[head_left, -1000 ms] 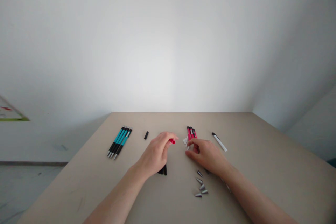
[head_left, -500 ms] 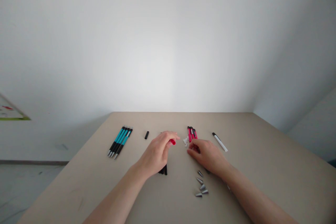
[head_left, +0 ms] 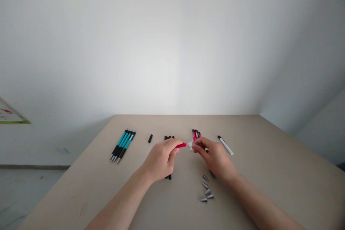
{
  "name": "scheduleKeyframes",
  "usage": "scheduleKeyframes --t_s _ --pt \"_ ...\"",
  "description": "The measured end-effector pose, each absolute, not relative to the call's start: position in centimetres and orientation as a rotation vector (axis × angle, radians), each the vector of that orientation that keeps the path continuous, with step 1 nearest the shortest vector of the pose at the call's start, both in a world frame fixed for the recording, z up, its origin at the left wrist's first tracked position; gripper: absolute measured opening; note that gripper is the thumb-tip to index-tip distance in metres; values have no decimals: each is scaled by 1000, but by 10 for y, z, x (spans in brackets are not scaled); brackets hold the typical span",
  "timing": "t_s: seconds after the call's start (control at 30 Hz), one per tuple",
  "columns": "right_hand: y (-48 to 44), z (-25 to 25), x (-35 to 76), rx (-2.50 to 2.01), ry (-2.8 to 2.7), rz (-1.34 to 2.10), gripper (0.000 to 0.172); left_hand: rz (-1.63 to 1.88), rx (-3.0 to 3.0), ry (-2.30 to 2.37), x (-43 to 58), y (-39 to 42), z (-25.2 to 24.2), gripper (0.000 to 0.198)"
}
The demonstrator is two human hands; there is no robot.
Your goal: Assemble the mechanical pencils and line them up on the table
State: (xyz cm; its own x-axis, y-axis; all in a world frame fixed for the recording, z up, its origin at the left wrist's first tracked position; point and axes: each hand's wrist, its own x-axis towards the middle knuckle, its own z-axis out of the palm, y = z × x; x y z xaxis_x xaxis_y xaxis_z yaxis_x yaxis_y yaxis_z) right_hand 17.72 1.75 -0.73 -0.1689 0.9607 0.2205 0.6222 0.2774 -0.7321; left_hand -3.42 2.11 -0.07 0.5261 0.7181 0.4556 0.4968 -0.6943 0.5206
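My left hand [head_left: 163,158] grips a pink pen barrel [head_left: 181,145], whose end sticks out to the right past the fingertips. Facing it, my right hand [head_left: 212,154] has thumb and forefinger pinched together; whatever lies between them is too small to make out. Small white pieces [head_left: 190,145] lie on the table right beside those fingertips. Behind the right hand are several pink pen barrels [head_left: 196,134] with black ends, partly covered. Black rods [head_left: 170,176] lie under and behind my left hand, largely hidden by it.
On the table [head_left: 151,201], several silver cone tips [head_left: 207,191] lie near my right forearm. Assembled blue-and-black pens [head_left: 122,146] sit in a row at left, with a short black tube [head_left: 150,138] beside them. A white pen barrel with a black end [head_left: 225,145] rests at right.
The pink barrel has turned from pointing toward me to pointing right, at my right hand. My right hand has risen slightly, with its fingertips now pinched by the white pieces.
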Motion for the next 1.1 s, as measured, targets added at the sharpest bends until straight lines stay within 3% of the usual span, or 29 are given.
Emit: scheduleKeyframes --t_s 0.3,1.1 --pt "8 -7 170 -1228 -1758 650 17 816 2432 1014 -32 17 2 28" --pt "3 0 168 -1030 -1818 677 16 848 2407 865 -29 14 7 24"
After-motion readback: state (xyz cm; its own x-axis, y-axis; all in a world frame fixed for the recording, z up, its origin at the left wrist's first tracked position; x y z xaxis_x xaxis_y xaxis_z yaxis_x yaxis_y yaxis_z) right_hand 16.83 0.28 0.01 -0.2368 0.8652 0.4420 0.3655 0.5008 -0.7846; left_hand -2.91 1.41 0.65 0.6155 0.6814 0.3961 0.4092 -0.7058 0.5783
